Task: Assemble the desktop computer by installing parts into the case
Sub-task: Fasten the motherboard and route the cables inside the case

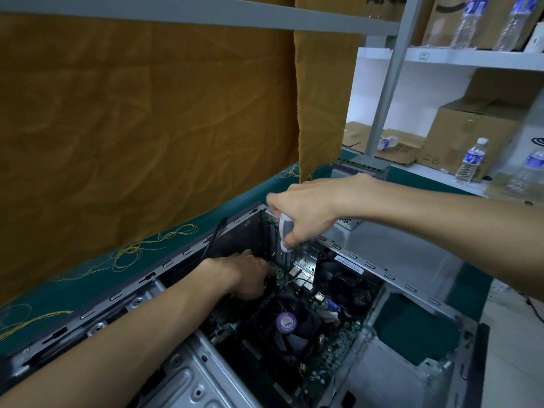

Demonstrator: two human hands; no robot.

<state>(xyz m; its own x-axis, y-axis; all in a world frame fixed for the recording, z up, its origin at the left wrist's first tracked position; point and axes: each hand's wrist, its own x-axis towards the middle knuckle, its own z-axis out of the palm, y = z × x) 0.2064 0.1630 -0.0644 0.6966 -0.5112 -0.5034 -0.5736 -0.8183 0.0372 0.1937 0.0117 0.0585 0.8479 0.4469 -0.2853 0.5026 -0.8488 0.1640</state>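
Grey steel open computer case (391, 278) is lying on the green tabletop (253, 187). I'm gripping a translucent-handled screwdriver (286, 231) in my right hand (309, 210) at twelve o'clock; my left hand (244, 275), fingers curled, grasp unclear, is steadying something. A slip risks gouging the green motherboard (323, 348).

Mustard curtain (147, 128) hangs behind the green-topped table (259, 184); white shelves (471, 58) hold cardboard boxes (471, 134).
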